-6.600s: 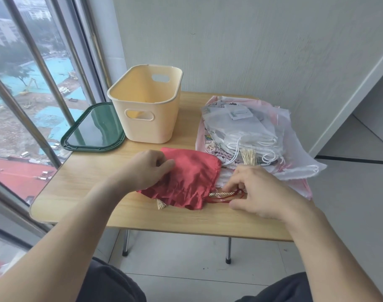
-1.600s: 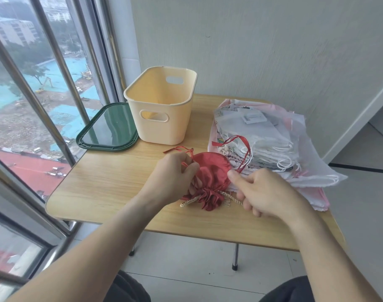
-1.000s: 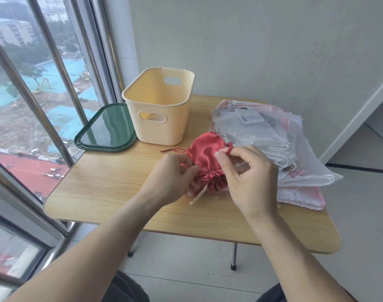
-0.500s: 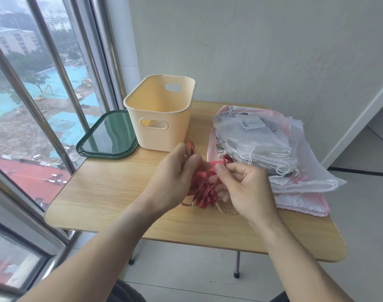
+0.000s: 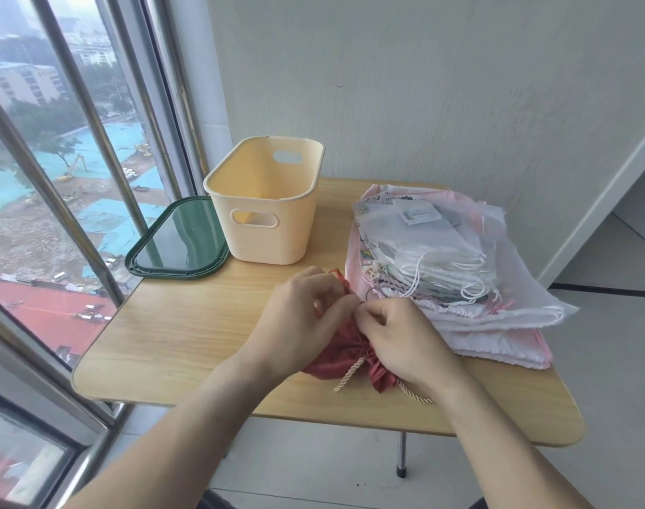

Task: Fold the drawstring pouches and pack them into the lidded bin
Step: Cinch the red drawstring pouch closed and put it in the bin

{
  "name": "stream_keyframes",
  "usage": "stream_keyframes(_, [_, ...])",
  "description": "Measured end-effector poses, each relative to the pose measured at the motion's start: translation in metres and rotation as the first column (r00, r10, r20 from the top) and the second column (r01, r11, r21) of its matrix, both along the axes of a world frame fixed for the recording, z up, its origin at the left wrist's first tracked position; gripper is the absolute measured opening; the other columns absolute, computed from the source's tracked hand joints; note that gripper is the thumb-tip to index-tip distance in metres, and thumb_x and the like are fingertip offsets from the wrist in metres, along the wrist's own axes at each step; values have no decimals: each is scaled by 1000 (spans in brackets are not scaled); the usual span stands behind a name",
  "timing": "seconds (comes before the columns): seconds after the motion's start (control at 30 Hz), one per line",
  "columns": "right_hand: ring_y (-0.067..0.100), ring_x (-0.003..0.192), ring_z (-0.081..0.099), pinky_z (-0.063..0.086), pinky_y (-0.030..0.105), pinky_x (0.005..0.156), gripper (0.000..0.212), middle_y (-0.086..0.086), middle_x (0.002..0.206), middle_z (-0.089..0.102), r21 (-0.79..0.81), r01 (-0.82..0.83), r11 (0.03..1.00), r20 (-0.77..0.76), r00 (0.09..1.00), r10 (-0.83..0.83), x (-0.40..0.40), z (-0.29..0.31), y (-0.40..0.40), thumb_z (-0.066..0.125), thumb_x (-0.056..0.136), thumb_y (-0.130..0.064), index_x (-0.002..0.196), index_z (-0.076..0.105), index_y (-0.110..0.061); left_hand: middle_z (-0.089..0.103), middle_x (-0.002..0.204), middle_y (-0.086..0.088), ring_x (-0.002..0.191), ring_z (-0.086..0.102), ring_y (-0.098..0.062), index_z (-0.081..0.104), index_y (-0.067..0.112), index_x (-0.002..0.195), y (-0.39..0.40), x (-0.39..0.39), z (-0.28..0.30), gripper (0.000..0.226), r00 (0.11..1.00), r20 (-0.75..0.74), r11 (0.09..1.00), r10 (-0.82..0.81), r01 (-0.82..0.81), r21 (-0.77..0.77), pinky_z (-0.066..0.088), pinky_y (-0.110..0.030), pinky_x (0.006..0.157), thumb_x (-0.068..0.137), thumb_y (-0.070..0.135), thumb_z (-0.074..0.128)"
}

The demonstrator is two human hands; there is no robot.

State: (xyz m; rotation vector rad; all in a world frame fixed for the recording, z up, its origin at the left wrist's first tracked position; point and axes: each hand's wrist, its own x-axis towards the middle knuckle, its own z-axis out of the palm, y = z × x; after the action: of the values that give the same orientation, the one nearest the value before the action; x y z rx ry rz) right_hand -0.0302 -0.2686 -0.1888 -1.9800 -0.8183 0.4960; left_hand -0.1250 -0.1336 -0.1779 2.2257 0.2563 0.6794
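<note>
Near the table's front edge, both hands, the left hand (image 5: 299,321) and the right hand (image 5: 398,339), pinched the soft, slippery-looking red pouch (image 5: 341,356), best gripped at its gathered neck.

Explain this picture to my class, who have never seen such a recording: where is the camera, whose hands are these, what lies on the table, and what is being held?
There is no machine here. A person wears one wide camera on the head, so you look forward and down along their own bare arms.

The left hand and the right hand meet over a red pouch on the wooden table. Both hands grip its gathered cloth and seem to pinch its thin red string. A cream twisted cord hangs from it.

Behind the hands stands a cream bin, open at the top; nothing can be seen inside it. Its dark green lid lies flat beside it, on the window side. To the right is a pile of pouches, white, pink and sheer, waiting to be folded.
</note>
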Motion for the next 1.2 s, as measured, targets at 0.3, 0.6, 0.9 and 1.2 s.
stream_keyframes(0.3, [13, 61, 32, 27, 36, 59, 43, 1, 61, 33, 42, -254, 966, -44, 966, 256, -2, 18, -10, 56, 97, -19, 59, 40, -7, 67, 83, 6, 80, 59, -10, 63, 13, 89, 0, 2, -3, 16, 995, -27, 990, -92, 95, 102, 43, -21, 74, 97, 27, 58])
stream_keyframes(0.6, [0, 90, 69, 43, 33, 79, 39, -15, 68, 69, -1, -223, 975, -125, 967, 221, 5, 14, -12, 56, 100, -13, 61, 59, -10, 48, 54, -1, 58, 45, -26, 45, 13, 61, 15, -6, 10, 48, 991, -130, 934, 18, 30, 357, 25, -32, 57, 102, 37, 45])
stream_keyframes(0.9, [-1, 74, 60, 40, 24, 73, 37, -6, 98, 77, 28, -212, 977, -126, 969, 214, 5, 8, -11, 54, 104, -20, 71, 68, -10, 61, 97, -4, 93, 57, -21, 61, 11, 91, 49, -24, 16, 38, 949, -187, 924, 254, -181, 336, 45, -37, 81, 102, 43, 42])
stream_keyframes(1.2, [16, 69, 50, 40, 37, 67, 28, 6, 71, 57, 29, -247, 969, -161, 955, 248, 2, 7, -6, 59, 93, -29, 81, 68, -5, 59, 97, 1, 83, 51, -12, 55, 9, 110, -6, -8, 0, 17, 968, -185, 954, -171, 209, 214, 36, -18, 74, 100, 22, 51])
